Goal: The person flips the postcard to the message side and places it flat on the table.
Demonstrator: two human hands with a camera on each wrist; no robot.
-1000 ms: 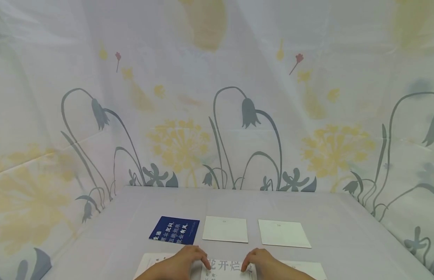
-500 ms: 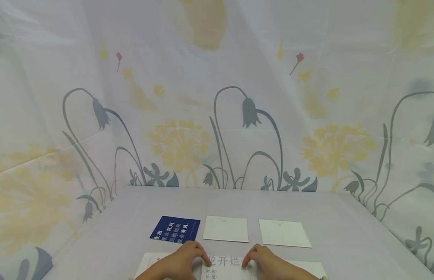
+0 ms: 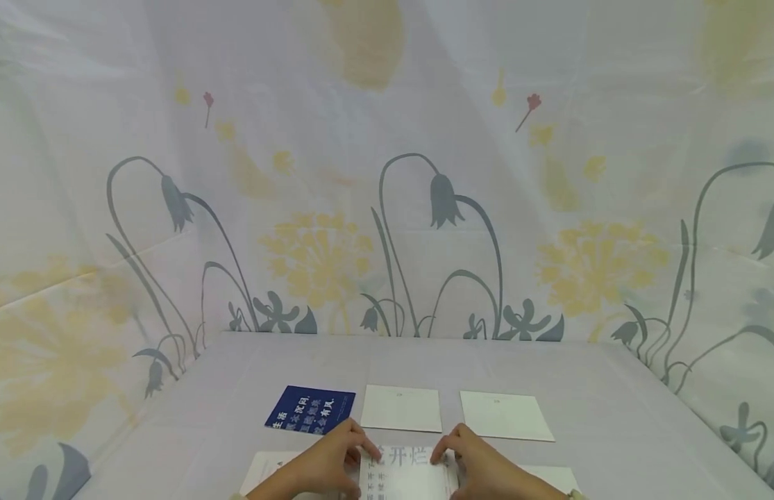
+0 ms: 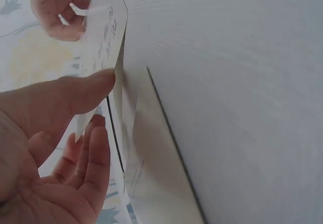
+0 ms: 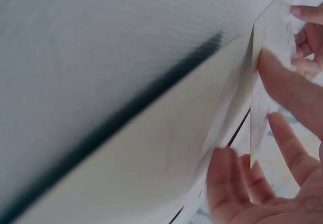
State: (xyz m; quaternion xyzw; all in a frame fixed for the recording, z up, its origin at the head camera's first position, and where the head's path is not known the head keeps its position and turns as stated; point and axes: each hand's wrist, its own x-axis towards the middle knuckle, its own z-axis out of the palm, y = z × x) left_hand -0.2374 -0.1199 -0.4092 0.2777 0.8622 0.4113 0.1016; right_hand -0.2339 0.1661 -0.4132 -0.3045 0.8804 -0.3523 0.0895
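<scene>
A white card (image 3: 404, 479) printed with grey characters is at the bottom middle of the head view, between both hands. My left hand (image 3: 327, 462) pinches its left edge between thumb and fingers. On the opposite edge my right hand (image 3: 480, 467) grips it the same way. In the left wrist view the card (image 4: 106, 40) stands tilted, its edge raised off the table; the right wrist view shows the card (image 5: 267, 37) likewise under the right thumb. White cards lie beneath each hand, one at left (image 3: 262, 467) and one at right (image 3: 557, 476), both partly hidden.
Farther back on the pale tabletop (image 3: 418, 361) lie a dark blue card (image 3: 313, 410) with white characters and two plain white cards, one in the middle (image 3: 402, 408) and one at right (image 3: 507, 415). A flower-printed cloth (image 3: 387, 173) hangs behind and at the sides.
Both hands and the held card have risen slightly in the head view. A bright glare now covers the card's middle. The other cards have stayed put.
</scene>
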